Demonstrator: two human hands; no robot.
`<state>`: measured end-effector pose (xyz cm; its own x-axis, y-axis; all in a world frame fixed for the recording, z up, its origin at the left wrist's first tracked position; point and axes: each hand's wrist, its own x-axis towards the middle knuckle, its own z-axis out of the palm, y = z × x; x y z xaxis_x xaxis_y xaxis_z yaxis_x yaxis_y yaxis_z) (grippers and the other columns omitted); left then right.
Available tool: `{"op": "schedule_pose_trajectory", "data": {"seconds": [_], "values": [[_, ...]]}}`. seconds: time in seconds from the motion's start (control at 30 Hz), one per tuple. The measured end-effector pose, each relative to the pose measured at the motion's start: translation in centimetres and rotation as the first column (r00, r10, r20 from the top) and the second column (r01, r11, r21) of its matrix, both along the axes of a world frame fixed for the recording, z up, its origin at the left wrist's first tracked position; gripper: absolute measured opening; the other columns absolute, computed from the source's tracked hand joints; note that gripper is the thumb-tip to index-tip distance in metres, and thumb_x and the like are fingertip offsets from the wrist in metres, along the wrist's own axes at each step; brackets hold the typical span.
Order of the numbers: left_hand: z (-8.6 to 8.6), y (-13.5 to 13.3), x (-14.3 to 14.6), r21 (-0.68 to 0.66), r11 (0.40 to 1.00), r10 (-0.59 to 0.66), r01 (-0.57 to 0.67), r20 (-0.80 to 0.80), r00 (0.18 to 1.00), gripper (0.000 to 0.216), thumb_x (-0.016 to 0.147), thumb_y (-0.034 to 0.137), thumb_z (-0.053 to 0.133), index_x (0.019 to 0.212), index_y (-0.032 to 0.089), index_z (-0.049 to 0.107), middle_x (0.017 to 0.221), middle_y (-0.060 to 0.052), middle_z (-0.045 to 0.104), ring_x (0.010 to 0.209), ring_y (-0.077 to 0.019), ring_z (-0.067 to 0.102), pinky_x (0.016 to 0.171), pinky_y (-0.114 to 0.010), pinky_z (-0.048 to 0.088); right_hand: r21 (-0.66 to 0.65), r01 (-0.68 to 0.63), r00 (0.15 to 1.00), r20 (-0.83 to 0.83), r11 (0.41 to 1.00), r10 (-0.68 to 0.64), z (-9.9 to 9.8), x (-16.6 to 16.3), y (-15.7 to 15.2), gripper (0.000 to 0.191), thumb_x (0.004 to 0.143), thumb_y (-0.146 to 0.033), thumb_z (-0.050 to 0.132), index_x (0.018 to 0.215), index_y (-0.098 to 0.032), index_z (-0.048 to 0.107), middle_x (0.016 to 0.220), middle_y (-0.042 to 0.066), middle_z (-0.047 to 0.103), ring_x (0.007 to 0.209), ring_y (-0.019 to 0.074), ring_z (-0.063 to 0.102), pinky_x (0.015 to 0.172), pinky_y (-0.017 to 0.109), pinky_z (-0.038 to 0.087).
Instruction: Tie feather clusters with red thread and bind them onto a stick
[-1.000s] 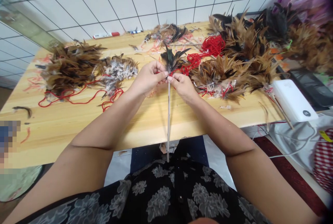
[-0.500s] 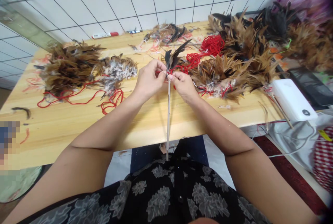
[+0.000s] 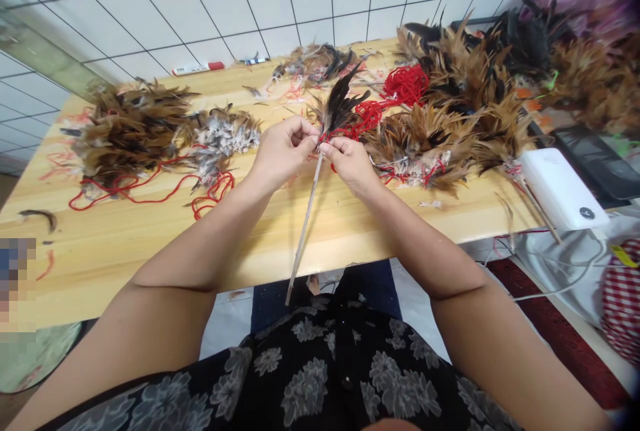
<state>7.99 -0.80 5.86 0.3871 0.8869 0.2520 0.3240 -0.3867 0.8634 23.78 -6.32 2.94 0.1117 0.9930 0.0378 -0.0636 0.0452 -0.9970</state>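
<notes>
My left hand [image 3: 281, 153] and my right hand [image 3: 349, 161] meet over the wooden table [image 3: 150, 231], both pinched shut at the top of a thin bamboo stick [image 3: 302, 229]. A small tuft of dark feathers [image 3: 339, 104] stands up from the stick's top end, just above my fingers. Red string [image 3: 367, 116] runs from the pinch toward a red heap at the back right. The stick slants down and to the left, its lower end hanging past the table's front edge above my lap.
A brown feather pile [image 3: 133, 131] with loose red string [image 3: 150, 187] lies at the left. A larger brown and black feather heap [image 3: 465, 104] fills the right. A white box [image 3: 563, 191] sits at the right edge, pens [image 3: 197, 69] at the back.
The stick has tilted, its lower end swinging to the left. The feather tuft has turned and now leans up to the right. Both hands stay pinched at the same spot.
</notes>
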Motion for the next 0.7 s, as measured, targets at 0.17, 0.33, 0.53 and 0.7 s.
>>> {"op": "schedule_pose_trajectory", "data": {"seconds": [0.17, 0.33, 0.53, 0.7], "values": [[0.7, -0.3, 0.2, -0.128, 0.992, -0.007, 0.012, 0.038, 0.999, 0.016, 0.081, 0.005, 0.082, 0.084, 0.020, 0.076, 0.080, -0.001, 0.074, 0.074, -0.0176, 0.066, 0.070, -0.026, 0.052, -0.097, -0.001, 0.996, -0.087, 0.995, -0.007, 0.4, -0.5, -0.3, 0.065, 0.089, -0.060, 0.096, 0.065, -0.023, 0.050, 0.067, -0.006, 0.040, 0.074, 0.0116, 0.039, 0.073, 0.027, 0.036], [0.4, -0.5, 0.9, -0.227, 0.974, 0.010, 0.013, 0.103, 0.995, 0.019, 0.077, 0.001, 0.076, 0.081, 0.019, 0.070, 0.077, 0.001, 0.070, 0.071, -0.0150, 0.063, 0.069, -0.023, 0.050, -0.183, 0.011, 0.986, -0.164, 0.983, -0.042, 0.4, -0.8, -0.5, 0.065, 0.087, -0.052, 0.102, 0.066, -0.023, 0.048, 0.064, -0.006, 0.039, 0.077, 0.0131, 0.045, 0.072, 0.025, 0.039], [0.0, -1.1, 1.8, -0.273, 0.962, 0.057, -0.010, 0.161, 0.985, 0.026, 0.080, -0.006, 0.071, 0.079, 0.019, 0.067, 0.072, 0.003, 0.065, 0.068, -0.0138, 0.059, 0.069, -0.023, 0.045, -0.201, 0.022, 0.974, -0.216, 0.979, -0.067, 0.4, -0.9, -0.7, 0.064, 0.086, -0.048, 0.103, 0.067, -0.024, 0.047, 0.064, -0.006, 0.038, 0.076, 0.0129, 0.047, 0.069, 0.024, 0.039], [-0.6, -1.4, 2.1, -0.259, 0.965, 0.094, -0.053, 0.150, 0.984, 0.029, 0.081, -0.009, 0.071, 0.077, 0.019, 0.064, 0.069, 0.005, 0.060, 0.064, -0.0130, 0.052, 0.066, -0.023, 0.038, -0.258, -0.008, 0.951, -0.299, 0.966, -0.072, 0.5, -0.9, -0.7, 0.049, 0.099, -0.029, 0.090, 0.069, -0.022, 0.053, 0.062, -0.008, 0.039, 0.068, 0.0105, 0.038, 0.067, 0.024, 0.034]]}}
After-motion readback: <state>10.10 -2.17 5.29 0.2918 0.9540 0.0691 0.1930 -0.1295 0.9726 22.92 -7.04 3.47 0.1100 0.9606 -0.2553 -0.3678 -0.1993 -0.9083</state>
